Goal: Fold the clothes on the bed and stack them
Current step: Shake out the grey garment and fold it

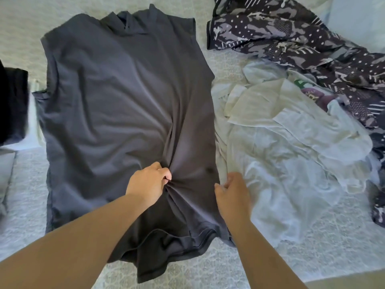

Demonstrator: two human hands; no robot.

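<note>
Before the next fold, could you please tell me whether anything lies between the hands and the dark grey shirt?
Nothing visible does. The left hand already has a grip on the dark grey shirt, bunching its cloth. The right hand is at the shirt's right edge, beside the white clothes.

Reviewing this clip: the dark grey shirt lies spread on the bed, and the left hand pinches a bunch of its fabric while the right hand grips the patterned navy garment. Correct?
Not quite. In the head view the right hand is at the dark grey shirt's right edge, far from the patterned navy garment. The left hand does pinch the shirt's fabric.
</note>
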